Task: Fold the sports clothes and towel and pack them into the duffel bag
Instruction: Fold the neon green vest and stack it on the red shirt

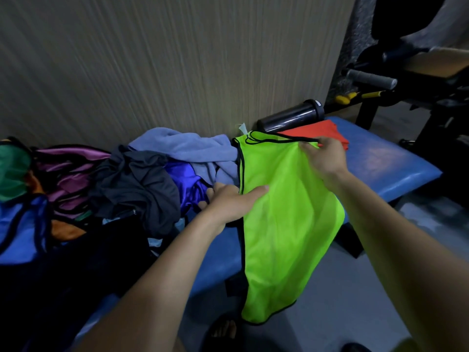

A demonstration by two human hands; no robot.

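A neon green mesh bib with black trim lies across the blue padded bench, its lower part hanging over the front edge. My left hand presses flat on the bib's left edge, fingers straight. My right hand pinches the bib's top right corner near the shoulder strap. A folded red bib lies just behind it. A grey-blue towel is bunched to the left. A dark open bag sits at the near left, mostly in shadow.
A heap of clothes covers the bench's left side: a dark grey garment, a shiny blue one, purple bibs, a blue bib and a green one. A black bottle lies by the wall. Gym equipment stands at right.
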